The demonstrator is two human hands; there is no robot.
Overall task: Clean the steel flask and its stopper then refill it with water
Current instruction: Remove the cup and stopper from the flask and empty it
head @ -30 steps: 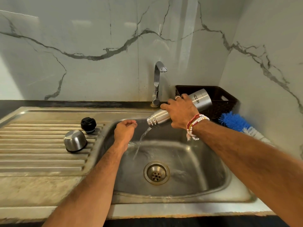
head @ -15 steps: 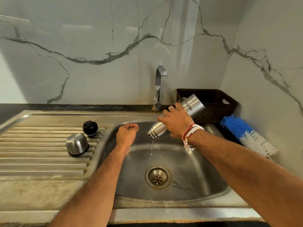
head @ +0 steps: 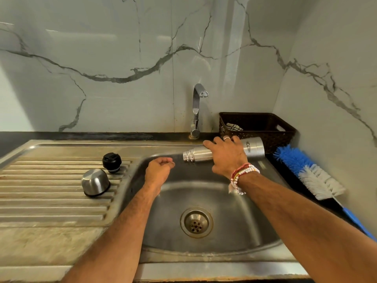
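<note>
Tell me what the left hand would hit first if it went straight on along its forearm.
Most likely the back rim of the sink, just left of the flask. The left hand may be above rim height, though; depth is unclear.

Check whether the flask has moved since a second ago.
Yes. The flask has levelled out: its base dropped against the basket, while its mouth stayed near the tap.
</note>
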